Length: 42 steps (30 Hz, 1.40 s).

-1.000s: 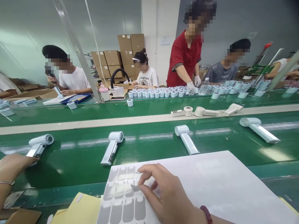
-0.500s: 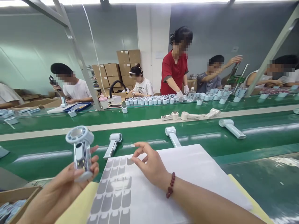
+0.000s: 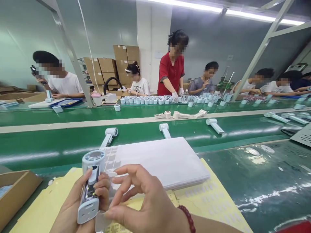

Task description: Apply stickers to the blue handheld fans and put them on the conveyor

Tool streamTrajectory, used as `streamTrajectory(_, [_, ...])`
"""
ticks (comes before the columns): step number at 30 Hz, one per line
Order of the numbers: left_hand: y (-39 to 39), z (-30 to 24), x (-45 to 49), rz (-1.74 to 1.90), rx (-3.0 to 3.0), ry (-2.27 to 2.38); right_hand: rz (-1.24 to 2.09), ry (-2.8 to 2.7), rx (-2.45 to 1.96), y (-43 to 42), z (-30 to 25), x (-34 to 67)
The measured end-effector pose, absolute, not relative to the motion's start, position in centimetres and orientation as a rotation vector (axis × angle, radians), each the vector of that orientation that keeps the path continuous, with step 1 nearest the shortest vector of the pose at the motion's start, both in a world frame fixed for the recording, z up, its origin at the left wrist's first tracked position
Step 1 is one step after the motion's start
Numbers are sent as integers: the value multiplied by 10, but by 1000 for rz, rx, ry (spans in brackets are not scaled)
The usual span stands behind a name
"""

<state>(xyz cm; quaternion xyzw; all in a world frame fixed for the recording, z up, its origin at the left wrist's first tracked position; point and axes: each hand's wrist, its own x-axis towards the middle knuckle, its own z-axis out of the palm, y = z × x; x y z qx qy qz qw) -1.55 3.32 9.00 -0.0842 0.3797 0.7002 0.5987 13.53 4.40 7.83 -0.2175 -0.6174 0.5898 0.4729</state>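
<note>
My left hand (image 3: 73, 210) grips a white handheld fan (image 3: 89, 187) upright by its handle, the round head on top. My right hand (image 3: 143, 204), with a red bead bracelet, is pinched next to the fan's handle, a small pale sticker (image 3: 112, 174) on a fingertip. Just behind the hands lies a stack of white sticker sheets (image 3: 160, 160) on yellow backing sheets (image 3: 206, 197); its near left corner shows grey sticker shapes.
Several more white fans (image 3: 108, 136) lie on the green conveyor belt (image 3: 48, 145). A cardboard box (image 3: 14, 191) stands at the left. Across the belt several people sit or stand behind rows of small white cups (image 3: 145, 101). Stacked cartons (image 3: 121, 64) fill the back.
My left hand picked a fan off the belt and brought it close. My right hand peeled a sticker from the sheet and carried it to the fan's handle. The view tilted up.
</note>
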Motion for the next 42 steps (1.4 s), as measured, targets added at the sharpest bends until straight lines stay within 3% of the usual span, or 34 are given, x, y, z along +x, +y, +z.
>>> streamTrajectory(5, [20, 87, 3, 1620, -229, 1043, 1505, -1343, -582, 28, 64, 129])
streamTrajectory(42, [7, 89, 10, 1695, -175, 884, 1593, -1289, -714, 19, 76, 119])
